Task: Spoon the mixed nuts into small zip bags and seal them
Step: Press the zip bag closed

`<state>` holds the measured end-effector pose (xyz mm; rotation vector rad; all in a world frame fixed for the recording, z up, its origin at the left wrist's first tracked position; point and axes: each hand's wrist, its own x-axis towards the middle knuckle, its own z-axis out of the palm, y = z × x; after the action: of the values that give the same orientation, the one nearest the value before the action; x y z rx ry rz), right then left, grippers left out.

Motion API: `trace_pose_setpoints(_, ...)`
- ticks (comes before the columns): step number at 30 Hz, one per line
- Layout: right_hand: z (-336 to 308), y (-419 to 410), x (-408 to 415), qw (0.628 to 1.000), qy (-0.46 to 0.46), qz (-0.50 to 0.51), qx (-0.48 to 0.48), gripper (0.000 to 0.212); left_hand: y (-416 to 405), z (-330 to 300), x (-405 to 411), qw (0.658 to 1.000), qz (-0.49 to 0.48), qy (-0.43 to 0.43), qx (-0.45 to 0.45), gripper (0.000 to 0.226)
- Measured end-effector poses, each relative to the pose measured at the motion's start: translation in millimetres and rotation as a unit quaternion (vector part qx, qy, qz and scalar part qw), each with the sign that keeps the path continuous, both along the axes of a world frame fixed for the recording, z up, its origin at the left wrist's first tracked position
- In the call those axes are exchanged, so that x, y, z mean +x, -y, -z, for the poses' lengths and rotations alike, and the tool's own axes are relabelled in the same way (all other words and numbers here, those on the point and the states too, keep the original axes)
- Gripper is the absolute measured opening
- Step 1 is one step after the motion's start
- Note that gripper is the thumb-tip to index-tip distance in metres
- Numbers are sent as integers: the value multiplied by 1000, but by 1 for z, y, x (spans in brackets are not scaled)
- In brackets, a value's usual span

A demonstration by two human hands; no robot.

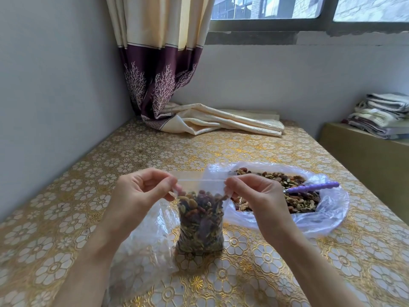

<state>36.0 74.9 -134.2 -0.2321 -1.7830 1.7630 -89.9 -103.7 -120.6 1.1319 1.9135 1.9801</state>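
A small clear zip bag (pixel 200 220) full of mixed nuts stands upright on the table in front of me. My left hand (pixel 141 191) pinches the left end of its zip strip. My right hand (pixel 254 196) pinches the right end, and the strip runs taut between them. Behind on the right lies a large open plastic bag (pixel 327 216) holding a heap of mixed nuts (pixel 298 200). A purple spoon (pixel 314 187) lies in that heap with its handle pointing right.
A loose clear plastic bag (pixel 141 251) lies flat under and left of the zip bag. The table (pixel 66 218) has a gold floral cover. A curtain end (pixel 221 122) is heaped at the far edge. Folded towels (pixel 380 116) sit on a box at the right.
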Motion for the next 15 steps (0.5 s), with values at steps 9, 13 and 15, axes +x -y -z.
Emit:
trace_pose_setpoints(9, 1, 2, -3, 999, -21, -10, 28, 20, -8, 2, 6, 1000, -14, 14, -16, 12)
trace_pose_setpoints(13, -1, 4, -4, 999, -21, -33, 22, 8, -9, 0, 10, 1000, -3, 15, -7, 12)
trace_pose_setpoints(15, -2, 4, -3, 999, -18, -32, 19, 5, -8, 0, 10, 1000, -8, 11, -3, 13)
